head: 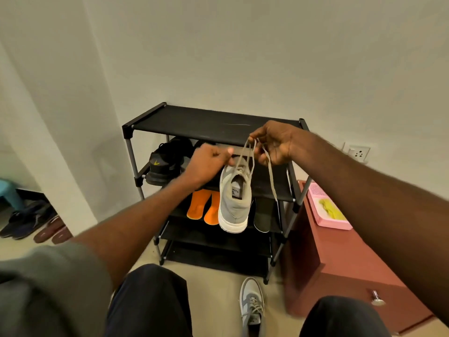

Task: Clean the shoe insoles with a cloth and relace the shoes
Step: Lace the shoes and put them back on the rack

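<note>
A grey sneaker [233,200] with a white sole hangs heel-down in the air in front of the rack, held up by its beige lace [247,154]. My left hand [209,161] pinches one part of the lace at the shoe's left. My right hand [274,144] pinches the lace loops higher up, and a loose lace end dangles down to the right. The matching grey sneaker [252,307] lies laced on the floor between my knees. Two orange insoles [204,207] and a dark insole [262,217] rest on a lower shelf.
A black shoe rack [209,122] stands against the wall, with a black sneaker [165,164] on its second shelf. To the right, a reddish cabinet [340,259] carries a pink tray [328,210] holding a yellow cloth [331,209]. Slippers [36,224] lie on the floor at left.
</note>
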`<state>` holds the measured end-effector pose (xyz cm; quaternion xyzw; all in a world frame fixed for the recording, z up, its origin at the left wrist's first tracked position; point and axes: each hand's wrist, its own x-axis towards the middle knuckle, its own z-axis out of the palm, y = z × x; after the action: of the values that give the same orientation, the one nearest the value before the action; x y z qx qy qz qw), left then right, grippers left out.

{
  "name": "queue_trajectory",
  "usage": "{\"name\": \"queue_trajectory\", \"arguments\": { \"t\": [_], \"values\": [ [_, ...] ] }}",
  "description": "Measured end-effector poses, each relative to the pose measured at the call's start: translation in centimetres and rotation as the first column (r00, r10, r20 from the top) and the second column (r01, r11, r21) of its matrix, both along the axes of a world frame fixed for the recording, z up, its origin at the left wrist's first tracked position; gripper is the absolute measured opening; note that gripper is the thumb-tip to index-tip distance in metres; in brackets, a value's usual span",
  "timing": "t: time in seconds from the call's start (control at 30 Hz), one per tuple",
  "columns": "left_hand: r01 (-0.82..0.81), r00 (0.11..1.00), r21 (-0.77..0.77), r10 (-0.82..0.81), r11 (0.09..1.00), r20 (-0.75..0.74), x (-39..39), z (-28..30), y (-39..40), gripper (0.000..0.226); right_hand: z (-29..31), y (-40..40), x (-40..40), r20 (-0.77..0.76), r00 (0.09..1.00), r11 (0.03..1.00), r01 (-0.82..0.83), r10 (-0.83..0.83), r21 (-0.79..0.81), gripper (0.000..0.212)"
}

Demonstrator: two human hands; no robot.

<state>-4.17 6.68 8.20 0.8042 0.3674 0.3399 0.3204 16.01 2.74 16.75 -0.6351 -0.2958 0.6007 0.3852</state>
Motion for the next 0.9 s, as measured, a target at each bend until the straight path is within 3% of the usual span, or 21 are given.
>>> {"name": "queue_trajectory", "arguments": {
  "t": [0.07, 0.13, 0.17, 0.23, 0.3, 0.37, 0.47, 0.57, 0.63, 0.77, 0.9],
  "values": [
    [-0.020, 0.993, -0.063, 0.012, 0.998, -0.120, 1.4, -2.6, 1.7, 0.034, -0.1, -0.2, 0.2, 0.056, 0.998, 1.000, 0.022, -0.023, 0.009, 0.027],
    [0.067, 0.962, -0.096, -0.090, 0.993, -0.258, 3.8, -4.6, 3.1, 0.050, -0.1, -0.3, 0.1, 0.135, 0.990, 0.999, 0.036, -0.040, 0.030, 0.031],
    [0.105, 0.952, -0.119, -0.134, 0.987, -0.274, 4.7, -4.6, 3.0, 0.048, 0.0, -0.5, 0.0, 0.168, 0.985, 0.998, 0.038, -0.045, 0.044, 0.034],
    [0.160, 0.967, -0.188, -0.192, 0.969, -0.169, 6.4, -4.3, 2.6, 0.035, 0.4, -0.8, 0.0, 0.233, 0.971, 0.996, 0.031, -0.048, 0.078, 0.036],
    [0.111, 0.982, -0.211, -0.140, 0.971, -0.128, 7.4, -4.7, 2.7, 0.026, 1.4, -1.3, -0.1, 0.331, 0.942, 0.992, 0.021, -0.061, 0.123, 0.036],
    [-0.010, 0.988, -0.205, -0.022, 0.979, -0.153, 7.6, -5.5, 3.7, 0.023, 2.6, -1.8, 0.0, 0.554, 0.827, 0.975, -0.033, -0.098, 0.221, 0.028],
    [-0.064, 0.993, -0.200, 0.043, 0.978, -0.110, 8.0, -6.2, 4.8, 0.028, 5.0, -1.7, 0.7, 0.834, 0.537, 0.917, -0.260, -0.124, 0.304, 0.026],
    [-0.051, 0.994, -0.191, 0.030, 0.980, -0.109, 8.2, -6.3, 4.9, 0.025, 7.9, -1.6, 0.3, 0.881, 0.466, 0.907, -0.329, -0.085, 0.262, 0.023],
    [-0.048, 0.994, -0.190, 0.029, 0.981, -0.102, 8.1, -6.5, 4.9, 0.022, 9.4, -1.7, -0.3, 0.844, 0.534, 0.935, -0.278, -0.039, 0.219, 0.021],
    [-0.005, 0.993, -0.143, -0.012, 0.990, -0.114, 7.7, -7.1, 5.2, 0.018, 10.6, -1.5, -0.5, 0.462, 0.886, 0.980, -0.054, -0.042, 0.192, 0.029],
    [0.045, 0.990, -0.128, -0.061, 0.991, -0.125, 7.2, -7.0, 4.9, 0.013, 9.7, -1.5, -0.3, 0.201, 0.968, 0.953, 0.087, -0.149, 0.289, 0.022]
  ]
}}
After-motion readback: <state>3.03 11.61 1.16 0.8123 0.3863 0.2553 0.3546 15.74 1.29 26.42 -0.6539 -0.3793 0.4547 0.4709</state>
